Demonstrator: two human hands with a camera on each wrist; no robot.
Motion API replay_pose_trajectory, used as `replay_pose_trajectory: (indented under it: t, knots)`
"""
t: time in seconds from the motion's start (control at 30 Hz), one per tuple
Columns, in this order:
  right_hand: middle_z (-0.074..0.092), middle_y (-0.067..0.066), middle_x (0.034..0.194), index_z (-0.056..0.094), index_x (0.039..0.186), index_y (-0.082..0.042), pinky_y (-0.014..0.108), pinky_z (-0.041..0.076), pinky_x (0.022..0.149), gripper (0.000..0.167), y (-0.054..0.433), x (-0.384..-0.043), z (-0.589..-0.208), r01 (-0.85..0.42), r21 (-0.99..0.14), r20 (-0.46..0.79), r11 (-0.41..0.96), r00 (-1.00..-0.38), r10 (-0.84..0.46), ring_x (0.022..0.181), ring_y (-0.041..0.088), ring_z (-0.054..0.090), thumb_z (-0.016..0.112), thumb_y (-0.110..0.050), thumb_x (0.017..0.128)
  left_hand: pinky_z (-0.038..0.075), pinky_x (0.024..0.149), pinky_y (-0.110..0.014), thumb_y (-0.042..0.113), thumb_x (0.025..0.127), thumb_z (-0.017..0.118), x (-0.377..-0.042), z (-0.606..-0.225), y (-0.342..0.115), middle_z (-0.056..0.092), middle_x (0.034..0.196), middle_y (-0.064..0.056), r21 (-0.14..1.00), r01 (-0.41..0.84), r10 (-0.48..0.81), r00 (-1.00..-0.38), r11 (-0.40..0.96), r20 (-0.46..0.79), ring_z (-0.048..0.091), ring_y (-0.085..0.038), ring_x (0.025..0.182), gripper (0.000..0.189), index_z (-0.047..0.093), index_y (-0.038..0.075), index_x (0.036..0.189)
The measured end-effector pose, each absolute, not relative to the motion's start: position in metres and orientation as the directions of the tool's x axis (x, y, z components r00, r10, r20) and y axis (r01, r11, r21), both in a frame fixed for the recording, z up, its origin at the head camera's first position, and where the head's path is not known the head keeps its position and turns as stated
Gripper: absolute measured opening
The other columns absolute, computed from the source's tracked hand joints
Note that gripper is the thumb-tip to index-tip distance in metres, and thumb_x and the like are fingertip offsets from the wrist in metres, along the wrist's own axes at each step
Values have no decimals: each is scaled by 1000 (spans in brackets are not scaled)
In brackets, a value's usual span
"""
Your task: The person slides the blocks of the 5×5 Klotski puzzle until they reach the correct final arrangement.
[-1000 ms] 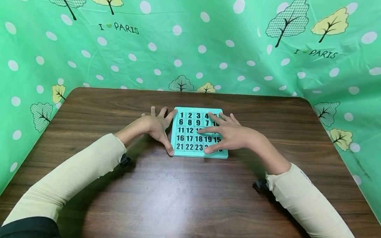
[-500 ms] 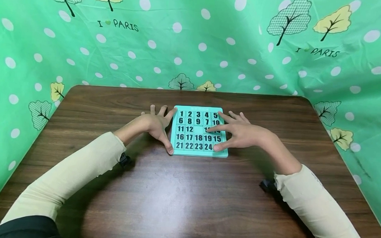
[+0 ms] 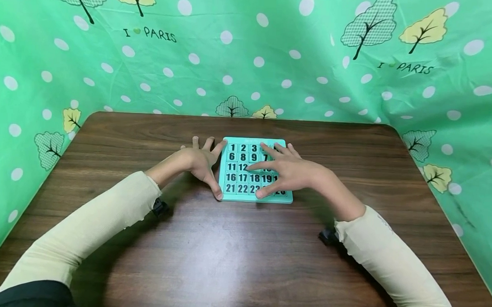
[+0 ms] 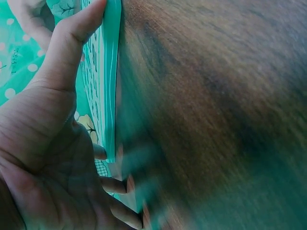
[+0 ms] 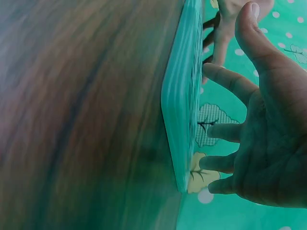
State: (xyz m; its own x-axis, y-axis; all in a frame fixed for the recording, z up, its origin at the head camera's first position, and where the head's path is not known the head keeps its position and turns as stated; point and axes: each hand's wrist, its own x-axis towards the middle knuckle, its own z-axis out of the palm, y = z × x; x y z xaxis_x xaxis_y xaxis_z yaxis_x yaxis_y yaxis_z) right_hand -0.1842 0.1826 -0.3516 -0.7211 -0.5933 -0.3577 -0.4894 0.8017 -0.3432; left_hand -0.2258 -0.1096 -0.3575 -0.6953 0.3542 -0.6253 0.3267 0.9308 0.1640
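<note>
A turquoise sliding number puzzle with black-numbered tiles lies on the table. My left hand holds it along its left edge, thumb at the near corner and index finger at the far corner; its other fingers spread out beyond the frame. In the left wrist view the thumb reaches over the puzzle's rim. My right hand spreads over the right half with straight fingers, index fingertip right at the 12 tile's right side in the third row. Several tiles on the right are hidden beneath it. The right wrist view shows the hand's fingers apart above the puzzle's face.
The puzzle rests on a dark wood-grain table, toward its far edge. A green curtain with white dots and printed trees hangs behind and at both sides. Small black devices sit under both wrists.
My right hand drew back to the right, with the third-row 13 tile shifted right and a gap left beside 12, then came back left over the board. My left hand stayed in place.
</note>
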Motion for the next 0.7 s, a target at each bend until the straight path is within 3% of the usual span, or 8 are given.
replay_pose_trajectory:
  t: [0.3, 0.7]
  knots:
    - [3, 17, 192, 55, 167, -45, 81, -5, 136, 83, 174, -185, -354, -475, -335, -382, 813, -721, -578, 175, 57, 0, 81, -74, 94, 8, 129, -92, 80, 65, 100, -225, -359, -110, -20, 189, -22, 167, 320, 351, -699, 933, -623, -22, -65, 168, 175, -24, 32, 179]
    - [10, 20, 191, 62, 162, -43, 83, -5, 135, 75, 197, -185, -352, -440, -350, -380, 827, -741, -554, 174, 59, -1, 81, -70, 95, 4, 127, -93, 80, 66, 99, -225, -359, -111, -23, 188, -23, 187, 323, 366, -688, 928, -627, -27, -66, 166, 175, -27, 32, 178]
